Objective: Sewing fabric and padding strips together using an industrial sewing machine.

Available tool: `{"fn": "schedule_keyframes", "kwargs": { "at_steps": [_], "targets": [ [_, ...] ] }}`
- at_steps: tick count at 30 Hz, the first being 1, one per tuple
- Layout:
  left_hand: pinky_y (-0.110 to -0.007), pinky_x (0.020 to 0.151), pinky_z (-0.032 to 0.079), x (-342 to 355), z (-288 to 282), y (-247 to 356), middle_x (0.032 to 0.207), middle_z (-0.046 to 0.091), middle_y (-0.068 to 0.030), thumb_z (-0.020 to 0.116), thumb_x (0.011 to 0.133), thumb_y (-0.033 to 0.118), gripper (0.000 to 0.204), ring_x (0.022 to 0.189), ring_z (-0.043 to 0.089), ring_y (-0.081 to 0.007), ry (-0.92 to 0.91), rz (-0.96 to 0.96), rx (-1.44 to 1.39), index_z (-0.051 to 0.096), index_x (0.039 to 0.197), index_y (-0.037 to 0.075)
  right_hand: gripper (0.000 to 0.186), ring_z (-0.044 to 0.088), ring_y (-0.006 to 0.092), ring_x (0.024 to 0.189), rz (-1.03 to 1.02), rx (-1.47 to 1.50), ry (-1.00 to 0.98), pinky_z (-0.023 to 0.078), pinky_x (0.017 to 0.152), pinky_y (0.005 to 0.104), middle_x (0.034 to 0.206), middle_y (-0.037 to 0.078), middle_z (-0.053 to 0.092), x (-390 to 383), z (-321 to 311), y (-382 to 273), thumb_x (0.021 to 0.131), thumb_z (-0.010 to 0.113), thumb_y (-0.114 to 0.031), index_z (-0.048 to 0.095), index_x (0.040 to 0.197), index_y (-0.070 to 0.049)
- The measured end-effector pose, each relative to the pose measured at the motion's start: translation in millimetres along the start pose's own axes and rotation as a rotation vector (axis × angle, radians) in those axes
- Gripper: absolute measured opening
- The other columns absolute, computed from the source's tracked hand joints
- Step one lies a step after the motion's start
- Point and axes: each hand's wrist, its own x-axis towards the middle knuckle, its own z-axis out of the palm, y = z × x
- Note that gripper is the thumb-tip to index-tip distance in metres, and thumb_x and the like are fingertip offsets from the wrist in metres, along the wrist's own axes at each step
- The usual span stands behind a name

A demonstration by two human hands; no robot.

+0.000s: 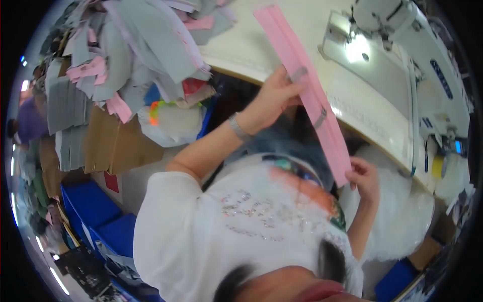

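A long pink fabric strip [310, 83] runs slantwise in front of me, from over the white table to near my waist. A lengthwise line down its middle looks like a zipper, and two small grey pieces, perhaps sliders or tabs, sit on it. My left hand [278, 96] pinches its left edge near the upper grey piece, thumb on top. At the strip's lower end, my right hand [364, 177] grips the corner between thumb and fingers. The upper end sticks out free over the table.
A sewing machine [437, 65] with a lit lamp stands on the white table [241, 48] at the right. Grey and pink fabric pieces [146, 43] pile up at the upper left, above a cardboard box [121, 136]. Blue bins [95, 204] stand at the lower left.
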Motion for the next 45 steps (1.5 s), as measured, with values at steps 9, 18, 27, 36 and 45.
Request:
{"fn": "schedule_keyframes", "kwargs": {
  "at_steps": [9,18,27,36,45],
  "targets": [
    [-0.030,0.072,0.055,-5.2,-6.0,-6.8,0.106,0.061,-0.0067,0.061,0.091,0.009,0.037,0.089,0.063,-0.0141,0.088,0.227,0.235,0.044,0.124,0.003,0.039,0.050,0.0049,0.048,-0.003,0.006,-0.096,0.040,0.041,0.0186,0.070,0.000,0.061,6.2,8.4,11.0,0.071,0.077,-0.008,0.067,0.107,0.004],
    [-0.031,0.074,0.057,24.2,-18.9,26.0,0.102,0.065,-0.0074,0.057,0.094,0.018,0.034,0.089,0.067,-0.0162,0.062,0.090,0.348,0.049,0.125,0.006,0.039,0.051,0.0041,0.049,-0.039,0.010,-0.103,0.041,0.043,0.0173,0.072,0.002,0.064,29.9,11.0,-10.4,0.077,0.073,-0.016,0.067,0.109,0.005],
    [-0.024,0.053,0.053,35.8,-14.8,58.9,0.091,0.065,-0.0080,0.059,0.092,0.018,0.031,0.063,0.064,-0.0136,0.090,0.066,0.452,0.052,0.118,0.002,0.036,0.053,0.0073,0.048,-0.006,-0.019,-0.180,0.042,0.042,0.0202,0.072,0.004,0.063,36.2,28.7,-30.7,0.076,0.074,-0.013,0.066,0.106,0.006],
    [-0.034,0.087,0.049,110.8,-1.6,155.9,0.135,0.053,-0.0115,0.068,0.084,0.031,0.061,0.113,0.058,-0.0235,-0.099,0.711,1.104,0.046,0.136,0.008,0.038,0.067,0.0170,0.087,-0.468,0.272,-0.026,0.053,0.064,0.0226,0.116,0.013,0.063,139.9,133.3,-149.4,0.085,0.058,-0.003,0.057,0.123,0.002],
    [-0.035,0.086,0.047,15.9,-96.2,232.2,0.107,0.066,-0.0070,0.068,0.081,0.012,0.019,0.101,0.061,-0.0254,0.459,0.900,1.619,0.071,0.099,0.008,0.032,0.065,0.0190,0.087,-1.266,-0.477,-0.133,0.049,0.072,0.0281,0.106,0.008,0.064,261.7,272.8,-279.5,0.077,0.070,-0.012,0.066,0.108,-0.007]
  ]
}}
